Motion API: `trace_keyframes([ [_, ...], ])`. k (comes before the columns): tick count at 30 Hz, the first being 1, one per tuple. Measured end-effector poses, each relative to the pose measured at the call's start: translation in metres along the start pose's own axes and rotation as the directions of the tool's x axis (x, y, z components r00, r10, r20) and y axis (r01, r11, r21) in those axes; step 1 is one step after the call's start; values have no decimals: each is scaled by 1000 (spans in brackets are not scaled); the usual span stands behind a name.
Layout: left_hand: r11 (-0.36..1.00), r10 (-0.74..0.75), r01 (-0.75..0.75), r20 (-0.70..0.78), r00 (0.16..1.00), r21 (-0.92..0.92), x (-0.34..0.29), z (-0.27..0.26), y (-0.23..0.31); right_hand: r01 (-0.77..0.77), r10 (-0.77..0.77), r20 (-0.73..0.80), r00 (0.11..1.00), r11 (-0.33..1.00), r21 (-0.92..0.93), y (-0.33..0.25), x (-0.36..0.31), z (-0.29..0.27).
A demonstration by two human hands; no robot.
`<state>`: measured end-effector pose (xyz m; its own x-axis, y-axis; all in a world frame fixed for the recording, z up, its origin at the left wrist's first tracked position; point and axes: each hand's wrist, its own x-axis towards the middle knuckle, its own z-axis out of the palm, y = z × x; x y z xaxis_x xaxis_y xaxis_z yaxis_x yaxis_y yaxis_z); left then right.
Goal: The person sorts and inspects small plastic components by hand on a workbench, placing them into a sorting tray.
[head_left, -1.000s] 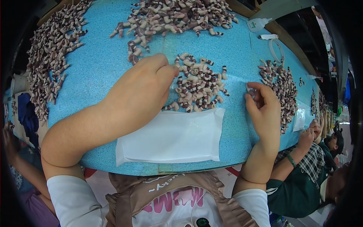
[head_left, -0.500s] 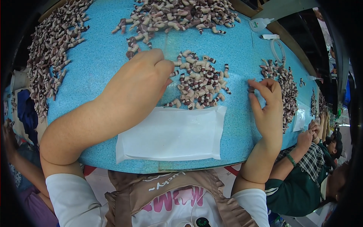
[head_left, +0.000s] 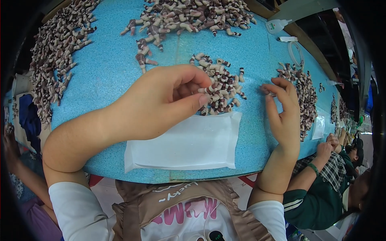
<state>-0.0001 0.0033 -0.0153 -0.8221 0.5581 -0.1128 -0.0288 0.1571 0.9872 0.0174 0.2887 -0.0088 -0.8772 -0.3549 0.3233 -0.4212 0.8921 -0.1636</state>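
Note:
My left hand [head_left: 171,98] hovers at the left edge of a small pile of bent, cream-and-brown striped pieces [head_left: 221,84] that look like tiny doll limbs. Its thumb and forefinger are apart, with pieces of the pile showing between them. To the right of that pile, my right hand [head_left: 283,104] is raised with fingers bent and thumb close to the fingertips. Something small and dark shows at those blurred fingertips; its kind is unclear. A white, flat, rectangular packet or tray [head_left: 183,150] lies in front of the pile, partly under my left hand.
Larger heaps of similar pieces lie at the back [head_left: 197,16], along the left [head_left: 56,56] and at the right [head_left: 305,96]. A white squeeze bottle [head_left: 277,26] and a roll of clear tape [head_left: 295,54] sit back right. A co-worker's hands [head_left: 327,146] are at the right.
My left hand has moved right and nearer to me, its thumb and forefinger spreading at the small pile. The right hand's fingertips have lifted and shifted slightly.

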Motion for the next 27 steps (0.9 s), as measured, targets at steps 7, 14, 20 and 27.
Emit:
trace_keyframes([
  [7,915,-148,175,101,984,-364,7,-7,-1,-188,89,181,979,726,661,-39,-9,-7],
  [14,909,-77,81,28,997,-408,9,-4,-5,307,-374,129,918,879,364,-73,-10,6],
  [20,923,-85,89,25,996,-374,9,-6,-1,345,-416,125,901,860,376,-81,-17,7],
  [27,906,-100,132,99,990,-403,2,-1,1,-277,-93,350,932,441,854,-62,-14,-6],
])
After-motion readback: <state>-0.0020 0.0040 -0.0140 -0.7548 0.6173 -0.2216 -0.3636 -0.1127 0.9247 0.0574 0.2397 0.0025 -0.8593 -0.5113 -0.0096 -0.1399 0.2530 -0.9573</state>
